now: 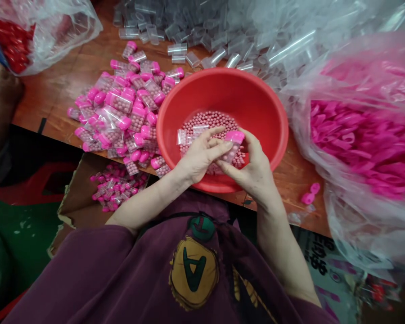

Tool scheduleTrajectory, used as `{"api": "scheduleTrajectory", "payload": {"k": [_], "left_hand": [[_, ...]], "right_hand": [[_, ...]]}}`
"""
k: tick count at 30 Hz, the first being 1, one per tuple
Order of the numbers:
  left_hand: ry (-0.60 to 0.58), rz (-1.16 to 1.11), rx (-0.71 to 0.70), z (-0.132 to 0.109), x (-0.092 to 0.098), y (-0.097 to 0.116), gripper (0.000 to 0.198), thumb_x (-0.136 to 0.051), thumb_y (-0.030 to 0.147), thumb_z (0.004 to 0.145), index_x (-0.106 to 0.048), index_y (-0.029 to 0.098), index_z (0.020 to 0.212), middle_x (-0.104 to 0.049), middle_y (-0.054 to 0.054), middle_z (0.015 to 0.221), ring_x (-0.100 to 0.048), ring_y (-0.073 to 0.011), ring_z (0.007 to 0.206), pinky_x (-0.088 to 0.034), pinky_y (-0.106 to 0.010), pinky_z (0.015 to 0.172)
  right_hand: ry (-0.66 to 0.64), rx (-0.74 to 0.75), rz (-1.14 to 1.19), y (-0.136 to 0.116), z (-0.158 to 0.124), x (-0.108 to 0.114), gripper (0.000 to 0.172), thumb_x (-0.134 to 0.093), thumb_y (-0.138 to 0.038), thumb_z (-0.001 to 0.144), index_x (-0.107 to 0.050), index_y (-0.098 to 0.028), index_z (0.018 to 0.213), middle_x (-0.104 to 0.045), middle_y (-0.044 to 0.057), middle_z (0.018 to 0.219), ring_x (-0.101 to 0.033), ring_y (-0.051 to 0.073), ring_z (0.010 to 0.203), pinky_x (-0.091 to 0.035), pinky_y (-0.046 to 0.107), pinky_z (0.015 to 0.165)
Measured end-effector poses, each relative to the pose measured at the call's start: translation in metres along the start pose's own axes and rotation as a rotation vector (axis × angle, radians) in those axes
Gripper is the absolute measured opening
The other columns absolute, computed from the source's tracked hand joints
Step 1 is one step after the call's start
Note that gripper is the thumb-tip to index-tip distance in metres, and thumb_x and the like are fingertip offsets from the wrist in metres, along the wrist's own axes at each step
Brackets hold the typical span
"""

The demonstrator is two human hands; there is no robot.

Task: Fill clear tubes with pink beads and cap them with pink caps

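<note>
Both hands, left hand [199, 155] and right hand [253, 168], pinch one small clear plastic vial with pink cap [234, 143] over the round red plastic basin [273, 121] of pink beads [212, 121].

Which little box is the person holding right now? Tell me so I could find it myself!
Find the big red bowl on the wooden table, with small pink balls inside. Over it, the left hand and right hand meet around one clear box with a pink cap. It is the only capped box above the bowl; the others lie heaped on the table to the left.
</note>
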State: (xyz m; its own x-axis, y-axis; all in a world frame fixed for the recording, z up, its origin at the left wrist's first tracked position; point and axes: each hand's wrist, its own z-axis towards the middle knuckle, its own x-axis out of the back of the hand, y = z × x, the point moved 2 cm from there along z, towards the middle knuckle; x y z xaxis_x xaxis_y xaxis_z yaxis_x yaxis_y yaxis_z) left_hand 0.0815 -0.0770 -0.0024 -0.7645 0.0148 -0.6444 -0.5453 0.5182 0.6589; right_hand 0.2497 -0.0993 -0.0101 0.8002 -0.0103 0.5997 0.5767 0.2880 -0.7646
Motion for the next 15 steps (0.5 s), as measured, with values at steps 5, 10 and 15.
{"api": "scheduleTrajectory", "payload": {"k": [5, 10, 15], "left_hand": [[0.114, 0.136, -0.129, -0.0023, -0.0038, -0.0010, 0.041, -0.089, 0.010, 0.084, -0.066, 0.019, 0.116, -0.069, 0.009, 0.079, -0.070, -0.0071, 0.071, -0.055, -0.020, 0.072], [0.166, 0.277, -0.233, -0.0044, -0.0080, -0.0007, 0.037, -0.085, 0.006, 0.083, -0.071, 0.020, 0.114, -0.070, 0.007, 0.082, -0.067, -0.0074, 0.071, -0.056, -0.020, 0.071], [0.161, 0.249, -0.211, -0.0027, -0.0069, -0.0027, 0.037, -0.086, 0.010, 0.084, -0.071, 0.023, 0.115, -0.068, 0.006, 0.083, -0.069, -0.0096, 0.073, -0.061, -0.024, 0.077]], "right_hand": [[0.060, 0.070, -0.141, -0.0015, -0.0016, -0.0074, 0.079, -0.081, -0.040, 0.086, -0.052, -0.023, 0.157, -0.070, 0.019, 0.148, -0.070, 0.038, 0.134, -0.060, 0.063, 0.112], [0.135, 0.140, -0.229, -0.0065, -0.0014, -0.0080, 0.066, -0.077, -0.031, 0.083, -0.057, -0.020, 0.146, -0.073, 0.014, 0.125, -0.073, 0.033, 0.115, -0.064, 0.053, 0.097], [0.188, 0.188, -0.343, -0.0048, -0.0030, -0.0112, 0.063, -0.075, -0.035, 0.087, -0.057, -0.020, 0.146, -0.074, 0.016, 0.121, -0.072, 0.035, 0.110, -0.063, 0.059, 0.097]]}}
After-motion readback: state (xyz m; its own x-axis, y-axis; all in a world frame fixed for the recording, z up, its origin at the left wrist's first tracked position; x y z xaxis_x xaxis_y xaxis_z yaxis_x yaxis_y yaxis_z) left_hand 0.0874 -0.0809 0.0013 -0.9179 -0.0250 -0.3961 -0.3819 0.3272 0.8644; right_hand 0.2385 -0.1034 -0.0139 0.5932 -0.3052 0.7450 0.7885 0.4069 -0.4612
